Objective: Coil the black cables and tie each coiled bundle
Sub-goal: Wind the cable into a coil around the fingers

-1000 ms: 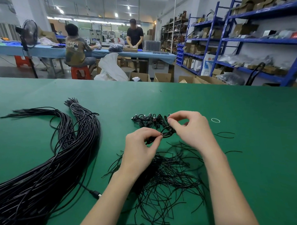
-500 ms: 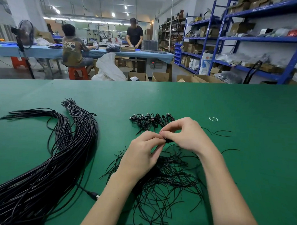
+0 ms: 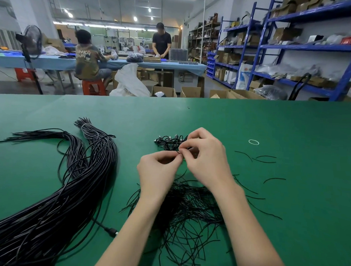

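Left hand and right hand meet fingertip to fingertip, pinching what seems a thin tie — a slack twist could let it slip loose.

matt green cloth table cover, glossy black plastic-sheathed cables, thin matt black ties

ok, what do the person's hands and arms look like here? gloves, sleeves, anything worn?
Both are bare. The left hand and right hand wear no gloves, and no rings show on the fingers in view. Both forearms are uncovered from wrist to the bottom edge of the picture: no sleeves, watch, wristband or strap in sight. No markings or tape on either. Anything above the forearms is out of frame.
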`<state>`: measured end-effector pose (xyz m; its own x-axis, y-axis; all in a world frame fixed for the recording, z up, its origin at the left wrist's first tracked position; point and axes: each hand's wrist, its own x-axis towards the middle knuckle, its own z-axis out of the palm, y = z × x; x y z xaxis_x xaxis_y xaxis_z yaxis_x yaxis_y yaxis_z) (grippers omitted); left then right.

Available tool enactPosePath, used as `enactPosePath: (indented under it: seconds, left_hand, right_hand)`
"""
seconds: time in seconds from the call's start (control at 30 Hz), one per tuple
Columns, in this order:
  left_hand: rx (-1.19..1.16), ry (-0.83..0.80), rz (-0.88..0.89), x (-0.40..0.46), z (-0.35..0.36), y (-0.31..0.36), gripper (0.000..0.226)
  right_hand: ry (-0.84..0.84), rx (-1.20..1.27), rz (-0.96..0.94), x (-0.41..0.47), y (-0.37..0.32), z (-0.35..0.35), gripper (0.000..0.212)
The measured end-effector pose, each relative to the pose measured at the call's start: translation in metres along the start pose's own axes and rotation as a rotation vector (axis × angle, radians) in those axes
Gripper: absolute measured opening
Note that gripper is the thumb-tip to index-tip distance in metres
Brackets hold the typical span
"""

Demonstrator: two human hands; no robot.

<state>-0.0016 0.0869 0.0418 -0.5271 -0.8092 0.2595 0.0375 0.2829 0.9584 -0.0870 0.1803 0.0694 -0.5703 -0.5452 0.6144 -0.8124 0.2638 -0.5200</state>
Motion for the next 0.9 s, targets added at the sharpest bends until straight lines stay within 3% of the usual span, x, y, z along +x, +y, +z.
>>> enactPosePath:
  seconds: [0.2, 0.4, 0.57, 0.67, 0.77, 0.9]
  left_hand:
    - [-0.464, -0.072, -0.368, 0.006, -0.003, 0.003, 0.010]
    - [-0.636, -0.182, -0.466, 0.006, -0.002, 0.008, 0.006]
    - [-0.846, -0.232, -0.560, 0.008, -0.002, 0.011, 0.008]
    - [-0.805, -0.209, -0.495, 0.008, -0.002, 0.009, 0.007]
    - [-0.662, -0.124, -0.383, 0.005, 0.000, 0.006, 0.005]
    - [-0.434, -0.093, -0.150, 0.006, -0.001, 0.007, 0.007]
  right_hand:
    - [0.061, 0.194, -0.110, -0.005, 0.019, 0.007, 0.010]
    - [0.046, 0.319, -0.082, -0.007, 0.023, 0.007, 0.014]
    - [0.059, 0.594, 0.106, -0.008, 0.020, 0.006, 0.014]
    - [-0.016, 0.695, 0.193, -0.008, 0.017, 0.005, 0.021]
    - [-0.086, 0.591, 0.200, -0.006, 0.019, 0.003, 0.022]
    - [-0.036, 0.454, 0.121, -0.003, 0.016, -0.005, 0.021]
